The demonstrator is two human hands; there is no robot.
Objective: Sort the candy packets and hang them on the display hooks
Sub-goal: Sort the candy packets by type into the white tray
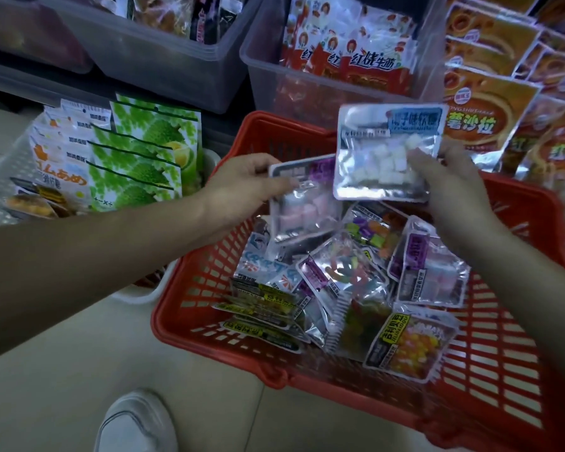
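A red plastic basket (209, 314) on the floor holds several loose candy packets (346, 288). Above it, my left hand (242, 187) pinches a clear packet with a purple label and pink candies (304, 207) by its top left corner. My right hand (450, 184) grips a clear packet with a blue label and white cube candies (372, 158) at its right edge, held higher and overlapping the purple one. No display hooks are in view.
A white basket (0, 177) at the left holds green durian packets (150, 148) and orange-print packets. Clear bins (265, 83) with red snack bags stand behind. Orange packets (490, 109) hang at the right. My white shoe (137, 422) rests on the tiled floor.
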